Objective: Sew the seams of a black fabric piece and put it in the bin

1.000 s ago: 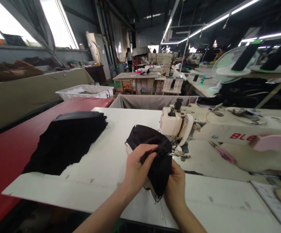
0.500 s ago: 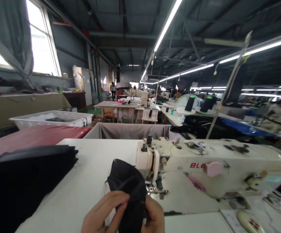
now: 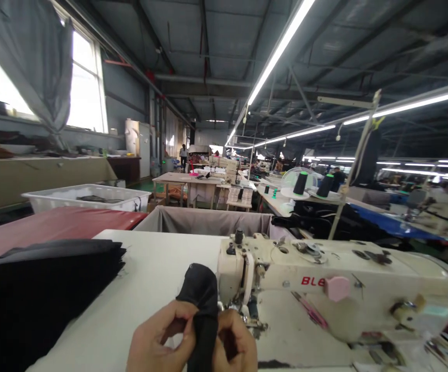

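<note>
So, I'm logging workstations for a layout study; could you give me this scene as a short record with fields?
left hand: pinching a black cloth piece
right hand: holding the same cloth at its right side, fingers curled
machine: cream sewing machine, right of the cloth
on machine's front: pink block
left of hands: pile of black cloth
farther back, left: white bin

In the upper left of my view I have a bright window, partly covered by a grey curtain, set in a grey-blue wall. Lit tube lights recede beneath a dark, beamed ceiling. At mid-left I make out a long beige counter and a pale cabinet; nearer centre, a table, green floor showing left of it.
</note>
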`<state>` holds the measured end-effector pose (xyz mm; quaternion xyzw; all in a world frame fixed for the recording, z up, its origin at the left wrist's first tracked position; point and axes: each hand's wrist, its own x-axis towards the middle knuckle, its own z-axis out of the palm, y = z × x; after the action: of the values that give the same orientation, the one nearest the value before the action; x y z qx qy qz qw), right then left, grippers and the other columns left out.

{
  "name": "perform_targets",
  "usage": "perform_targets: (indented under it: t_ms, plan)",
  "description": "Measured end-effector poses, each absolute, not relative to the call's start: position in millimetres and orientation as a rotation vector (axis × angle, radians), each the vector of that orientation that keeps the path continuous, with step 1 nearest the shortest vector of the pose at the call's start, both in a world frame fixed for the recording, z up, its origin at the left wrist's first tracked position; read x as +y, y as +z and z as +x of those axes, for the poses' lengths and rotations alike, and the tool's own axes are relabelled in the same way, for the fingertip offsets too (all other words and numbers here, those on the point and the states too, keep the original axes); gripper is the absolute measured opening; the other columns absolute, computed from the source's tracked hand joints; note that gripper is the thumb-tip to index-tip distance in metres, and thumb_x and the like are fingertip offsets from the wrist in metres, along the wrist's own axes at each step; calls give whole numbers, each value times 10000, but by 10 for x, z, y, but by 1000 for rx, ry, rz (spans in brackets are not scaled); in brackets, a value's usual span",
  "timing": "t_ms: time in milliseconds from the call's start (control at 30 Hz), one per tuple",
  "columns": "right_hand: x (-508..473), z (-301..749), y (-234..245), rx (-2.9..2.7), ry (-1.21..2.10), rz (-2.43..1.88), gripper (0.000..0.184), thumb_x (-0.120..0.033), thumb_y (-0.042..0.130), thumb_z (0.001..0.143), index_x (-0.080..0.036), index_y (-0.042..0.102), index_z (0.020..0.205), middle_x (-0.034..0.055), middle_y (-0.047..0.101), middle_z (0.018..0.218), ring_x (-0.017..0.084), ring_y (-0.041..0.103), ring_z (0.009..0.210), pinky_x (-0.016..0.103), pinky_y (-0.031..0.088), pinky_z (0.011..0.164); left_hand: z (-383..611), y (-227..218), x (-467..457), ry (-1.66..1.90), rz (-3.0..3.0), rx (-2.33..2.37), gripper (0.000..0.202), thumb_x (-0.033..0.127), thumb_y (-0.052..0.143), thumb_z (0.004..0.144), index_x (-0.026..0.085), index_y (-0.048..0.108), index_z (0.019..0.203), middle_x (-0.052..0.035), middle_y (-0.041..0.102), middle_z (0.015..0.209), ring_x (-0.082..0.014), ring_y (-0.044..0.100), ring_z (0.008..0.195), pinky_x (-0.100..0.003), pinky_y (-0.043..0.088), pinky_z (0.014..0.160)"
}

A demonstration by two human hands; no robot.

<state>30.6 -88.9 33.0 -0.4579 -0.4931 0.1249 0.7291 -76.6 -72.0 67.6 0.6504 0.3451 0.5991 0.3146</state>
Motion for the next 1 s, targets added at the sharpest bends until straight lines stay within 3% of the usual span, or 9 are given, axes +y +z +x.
perform_targets:
  t_ms: [67,167,267,367,467,567,667,833,1000]
  plan:
    - [-904,199,368,-982,325,-966,254,-402,502,888,-219,507,713,-5,569,638,141,530,548,228,412,504,-645,674,-793,1667,1508,968,178,354,581,864,197,580,780,-2,634,726,-140,640,658,-198,532,645]
    - [-940,81,540,-840,410,-1002,222,-432,483,924,-233,496,828,11,614,700,166,584,599,255,442,544,-490,686,-817,1685,1319,1033,226,403,407,958,223,467,836,20,526,642,-129,541,553,-200,452,501]
    - [-939,120,691,-839,379,-1129,259,-489,422,954,-237,475,921,-27,534,627,144,492,488,260,370,482,-539,737,-761,1827,1438,1134,126,302,377,964,238,435,872,37,486,623,-123,484,500,-200,374,450]
    - [-903,270,634,-991,6,-1233,355,-559,410,939,-214,491,924,23,538,747,171,518,628,294,388,596,-776,800,-703,2032,1883,1147,73,183,446,893,236,496,897,32,549,670,-116,479,498,-218,379,504]
    - [-884,354,436,-1107,-148,-1235,369,-538,385,955,-198,514,893,71,559,819,203,537,738,323,392,677,-981,799,-660,1700,1947,1090,90,254,490,907,218,529,980,62,484,588,-111,410,459,-223,327,474]
    - [-896,331,334,-1128,-103,-1186,311,-472,426,962,-191,550,919,70,592,846,203,563,784,323,411,729,-1043,734,-658,1371,1713,1130,210,359,485,931,189,537,819,45,449,591,-119,432,541,-219,340,510]
    - [-938,324,414,-1134,166,-1211,308,-460,492,936,-182,594,1023,73,645,927,207,603,849,315,450,764,-1033,679,-715,1444,1643,1170,312,376,459,942,181,494,700,20,484,635,-124,453,589,-227,362,550]
    - [-1073,463,611,-1346,272,-1182,233,-370,558,912,-197,664,797,20,621,760,163,569,703,273,456,645,-1030,662,-852,1534,1775,1084,238,310,438,955,181,570,804,-5,565,725,-134,523,665,-236,405,614]
    - [-1197,530,629,-1329,253,-1144,206,-302,559,920,-208,704,808,48,624,885,181,581,831,294,460,699,-1003,647,-882,1475,1669,1017,276,337,448,968,178,526,756,20,480,668,-111,432,610,-224,358,578]
